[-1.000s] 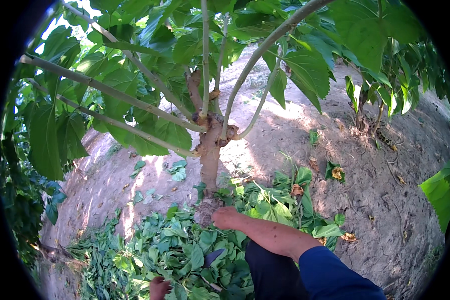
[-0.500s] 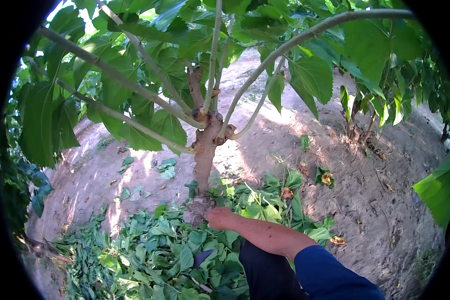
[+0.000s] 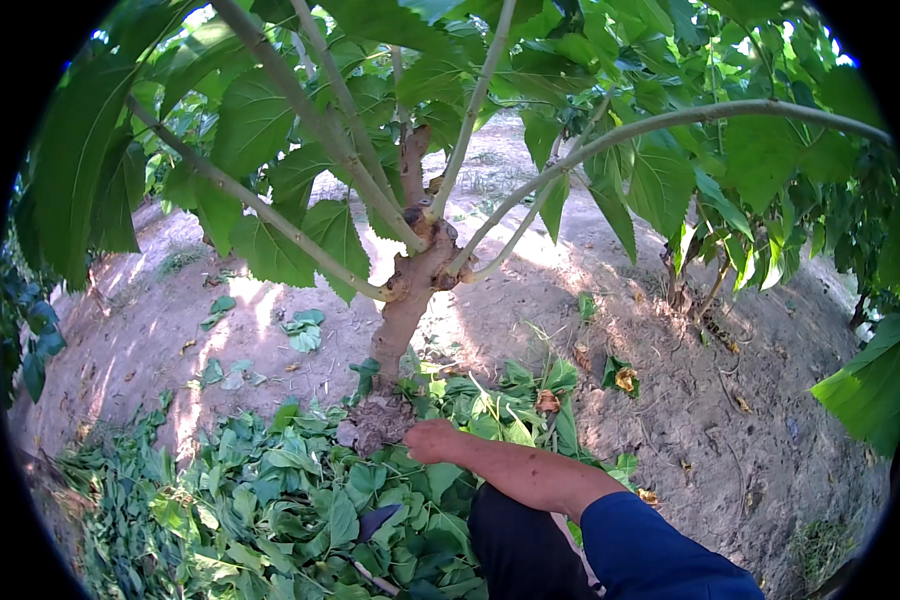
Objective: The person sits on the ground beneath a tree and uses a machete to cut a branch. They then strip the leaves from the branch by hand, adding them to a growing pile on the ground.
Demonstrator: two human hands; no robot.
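Basically, right hand (image 3: 430, 441) is curled at the trunk (image 3: 402, 325) foot, can't tell what's gripped, probably bracing; leaf pile (image 3: 270, 500) sits trunk's near side, likely for reach; left hand unseen.

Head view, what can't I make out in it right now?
In the head view:
- Left hand: out of frame, so its grip cannot be told.
- Right hand: its fingers are mostly hidden by the hand itself; anything held cannot be seen.
- Leaf pile: its top leaves hide what lies beneath.
- Dark piece among the leaves: too small to identify.
- Upright branch: upper end cut off by the top edge.
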